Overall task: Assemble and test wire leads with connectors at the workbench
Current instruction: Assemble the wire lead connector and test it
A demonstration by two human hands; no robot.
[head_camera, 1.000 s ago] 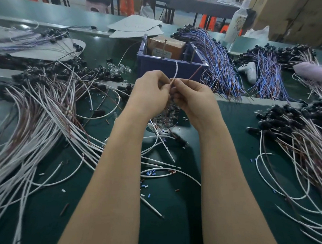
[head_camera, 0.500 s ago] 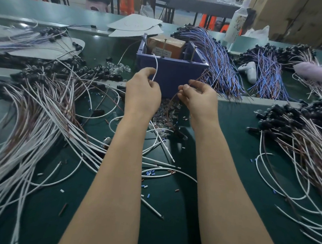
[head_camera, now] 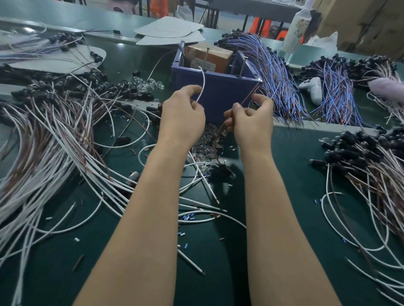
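Observation:
My left hand (head_camera: 183, 112) pinches a thin white wire (head_camera: 202, 82) whose free end curves up in front of the blue bin (head_camera: 217, 92). A short gap to its right, my right hand (head_camera: 252, 119) grips a brown wire (head_camera: 249, 95) that slants up to the right and runs down below the fist. Under both hands lies a small heap of clear connector parts (head_camera: 208, 146) on the green mat. What joins the two wires beneath my hands is hidden.
A big fan of white and brown leads (head_camera: 46, 154) with black connectors covers the left; a similar pile (head_camera: 382, 176) lies right. Blue-purple wire bundles (head_camera: 277, 75) sit behind the bin. Loose white leads (head_camera: 194, 199) and cut sleeve bits (head_camera: 188, 217) lie between my forearms.
My hands were pressed together over the wire ends a second ago. They have since pulled apart, left hand to the left with the white wire, right hand to the right with the brown one.

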